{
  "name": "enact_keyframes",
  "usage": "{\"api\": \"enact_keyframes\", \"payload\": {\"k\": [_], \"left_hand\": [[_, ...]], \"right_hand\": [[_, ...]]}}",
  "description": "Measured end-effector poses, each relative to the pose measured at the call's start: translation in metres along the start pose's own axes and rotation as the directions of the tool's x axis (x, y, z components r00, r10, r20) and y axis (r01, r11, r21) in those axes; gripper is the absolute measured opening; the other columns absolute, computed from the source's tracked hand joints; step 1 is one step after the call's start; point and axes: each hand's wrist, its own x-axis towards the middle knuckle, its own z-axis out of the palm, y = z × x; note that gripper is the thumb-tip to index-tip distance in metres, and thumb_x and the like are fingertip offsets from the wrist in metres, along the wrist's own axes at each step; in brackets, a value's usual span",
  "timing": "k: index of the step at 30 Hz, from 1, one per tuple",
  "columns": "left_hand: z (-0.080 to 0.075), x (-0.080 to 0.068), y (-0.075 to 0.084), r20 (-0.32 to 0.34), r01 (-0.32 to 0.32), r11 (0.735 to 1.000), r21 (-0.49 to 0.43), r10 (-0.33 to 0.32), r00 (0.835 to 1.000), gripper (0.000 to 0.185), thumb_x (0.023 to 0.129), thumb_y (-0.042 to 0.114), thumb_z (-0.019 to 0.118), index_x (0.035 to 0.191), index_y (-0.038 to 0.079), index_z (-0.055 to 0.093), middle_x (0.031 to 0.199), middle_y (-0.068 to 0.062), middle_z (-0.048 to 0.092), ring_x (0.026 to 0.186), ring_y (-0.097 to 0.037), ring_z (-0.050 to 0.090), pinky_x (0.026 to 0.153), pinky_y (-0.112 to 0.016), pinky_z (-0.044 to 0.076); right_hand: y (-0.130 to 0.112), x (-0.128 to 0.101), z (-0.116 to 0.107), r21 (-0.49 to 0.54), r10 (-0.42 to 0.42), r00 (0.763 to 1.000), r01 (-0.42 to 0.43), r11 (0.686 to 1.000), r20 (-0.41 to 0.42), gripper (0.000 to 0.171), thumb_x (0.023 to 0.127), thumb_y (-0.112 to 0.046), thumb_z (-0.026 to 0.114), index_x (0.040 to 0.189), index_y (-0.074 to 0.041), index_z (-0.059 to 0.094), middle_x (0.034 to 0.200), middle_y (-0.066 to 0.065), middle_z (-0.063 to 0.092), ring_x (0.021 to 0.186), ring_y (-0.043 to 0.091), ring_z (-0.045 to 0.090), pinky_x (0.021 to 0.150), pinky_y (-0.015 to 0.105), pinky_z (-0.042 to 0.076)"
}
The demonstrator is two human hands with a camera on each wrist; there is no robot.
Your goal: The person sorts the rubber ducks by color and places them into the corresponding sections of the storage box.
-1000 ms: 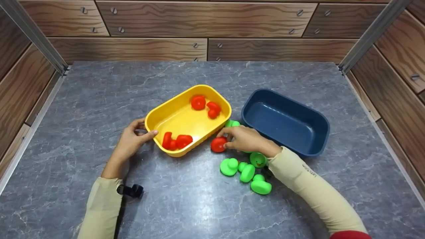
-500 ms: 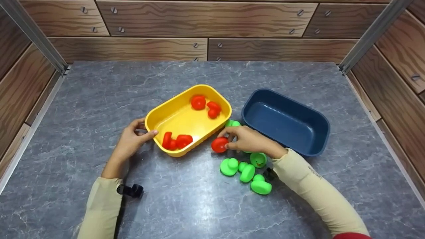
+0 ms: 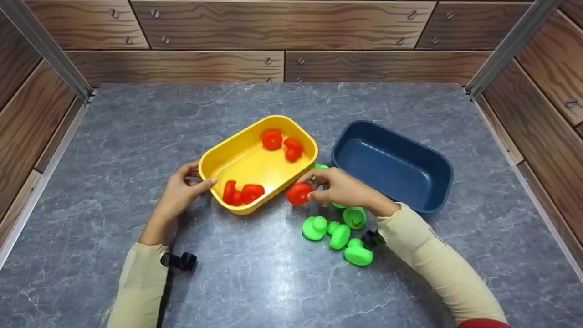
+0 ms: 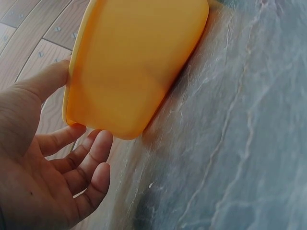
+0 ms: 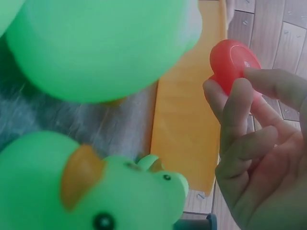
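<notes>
My left hand (image 3: pixel 180 193) grips the near left corner of the yellow tub (image 3: pixel 241 159), thumb over the rim and fingers against the outside wall. In the left wrist view, the fingertips (image 4: pixel 100 143) touch the tub's end. Between thumb and fingers my right hand (image 3: pixel 339 187) pinches a red rubber duck (image 3: pixel 299 193), held just outside the tub's near right side. The right wrist view has this duck tilted, its flat round base showing. Inside the tub lie several more red ducks (image 3: pixel 272 140). Several green rubber ducks (image 3: pixel 314 228) lie on the table below and under the right hand.
A dark blue tub (image 3: pixel 391 166) with nothing in it stands right of the yellow one, close behind the right wrist. One green duck (image 3: pixel 319 167) sits in the gap between the tubs, partly hidden by the hand. Wood-patterned walls (image 3: pixel 287 27) surround the grey marbled table (image 3: pixel 255 273).
The right hand has lifted the red duck off the table and shifted it slightly toward the yellow tub. The left hand stays at the tub's corner.
</notes>
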Motion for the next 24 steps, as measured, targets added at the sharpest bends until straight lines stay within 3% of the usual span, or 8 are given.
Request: {"api": "enact_keyframes", "payload": {"k": [8,13,18,24], "left_hand": [[-0.0006,0.0005,-0.0003,0.004,0.008,1.0,0.0,-0.008,1.0,0.065,0.086,0.027,0.072,0.14,0.002,0.044,0.123,-0.022,0.055,0.085,-0.01,0.057,0.071,-0.013,0.05],[-0.0007,0.0017,0.0,0.003,0.011,1.0,-0.001,-0.011,1.0,0.067,0.086,0.027,0.072,0.142,0.002,0.043,0.125,-0.022,0.054,0.084,-0.009,0.056,0.07,-0.013,0.049],[-0.0002,0.0014,-0.0004,0.0,0.019,1.0,-0.008,-0.019,1.0,0.067,0.086,0.025,0.072,0.141,0.002,0.043,0.125,-0.022,0.054,0.085,-0.01,0.056,0.071,-0.013,0.049],[-0.0005,0.0014,-0.0002,0.003,0.006,1.0,0.009,-0.006,1.0,0.067,0.086,0.027,0.072,0.141,0.001,0.043,0.125,-0.023,0.055,0.082,-0.007,0.057,0.071,-0.013,0.049]], "right_hand": [[-0.0041,-0.0004,-0.0022,0.111,0.029,0.998,-0.023,0.994,-0.057,0.032,0.09,-0.013,0.066,0.122,-0.01,0.062,0.098,0.014,0.068,0.064,0.034,0.06,0.061,0.036,0.056],[-0.0062,0.0,-0.0026,0.163,0.048,0.992,-0.029,0.986,-0.117,0.034,0.09,-0.015,0.067,0.123,-0.011,0.062,0.095,0.013,0.067,0.058,0.027,0.058,0.05,0.026,0.048],[-0.0069,0.002,-0.0022,0.201,0.046,0.986,-0.013,0.98,-0.162,0.035,0.09,-0.014,0.066,0.124,-0.008,0.061,0.095,0.013,0.067,0.055,0.019,0.057,0.051,0.027,0.048],[-0.0094,0.0044,-0.0015,0.299,0.045,0.977,0.02,0.954,-0.211,0.038,0.089,-0.012,0.067,0.126,-0.007,0.06,0.093,0.008,0.067,0.056,0.02,0.056,0.052,0.025,0.048]]}}
